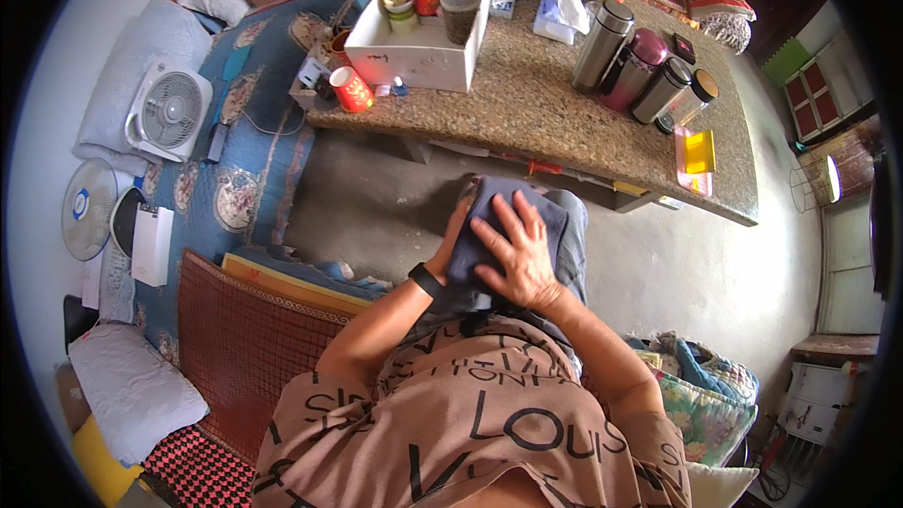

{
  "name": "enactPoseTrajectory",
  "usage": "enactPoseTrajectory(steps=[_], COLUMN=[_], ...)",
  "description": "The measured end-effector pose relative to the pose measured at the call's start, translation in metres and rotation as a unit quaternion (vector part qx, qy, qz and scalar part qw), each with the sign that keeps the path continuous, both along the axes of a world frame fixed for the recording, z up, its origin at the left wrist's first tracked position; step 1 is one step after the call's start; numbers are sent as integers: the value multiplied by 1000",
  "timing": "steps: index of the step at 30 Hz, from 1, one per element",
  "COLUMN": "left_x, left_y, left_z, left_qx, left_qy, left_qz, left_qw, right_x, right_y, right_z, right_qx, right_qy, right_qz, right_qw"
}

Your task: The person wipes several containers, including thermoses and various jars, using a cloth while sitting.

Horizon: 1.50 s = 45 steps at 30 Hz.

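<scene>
A folded dark blue-grey cloth [487, 201] rests over my lap, near my knees. My right hand [518, 250] lies flat on top of the cloth with its fingers spread. Along the cloth's left edge is my left hand [451, 240]; its fingers are partly hidden behind or beneath the fabric, so its hold cannot be told. A black band [427, 280] circles my left wrist.
Ahead stands a granite-topped table [508, 113] bearing a white box [416, 67] of jars, a red paper cup [350, 89], steel flasks [602, 46] and a yellow object on a pink tray [683, 155]. A box fan [171, 109] sits on the blue-covered seat at left.
</scene>
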State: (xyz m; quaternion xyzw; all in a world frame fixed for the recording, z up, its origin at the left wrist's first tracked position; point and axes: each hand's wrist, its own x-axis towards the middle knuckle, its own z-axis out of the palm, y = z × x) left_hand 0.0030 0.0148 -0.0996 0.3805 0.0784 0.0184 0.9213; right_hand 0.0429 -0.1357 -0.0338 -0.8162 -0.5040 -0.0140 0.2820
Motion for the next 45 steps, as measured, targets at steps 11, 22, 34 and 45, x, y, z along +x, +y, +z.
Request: enactPoseTrajectory(steps=[11,22,34,45], left_x=[-21,-6,-34,-39], left_y=[14,15,0,-20], left_z=[29,30,-29,39], left_qx=[-60,57,175,105], left_qy=[77,33,88,52], left_qz=[-49,-53,-10,-86], left_qw=[994,996,981,989], right_x=[48,-10,54,16], right_y=[28,-2,13,-37], right_z=[-20,3,9,-5], right_qx=[281,53,40,307], right_qy=[463,-17,243,573], right_qz=[-60,55,2,-75], right_qw=[838,997,969,756])
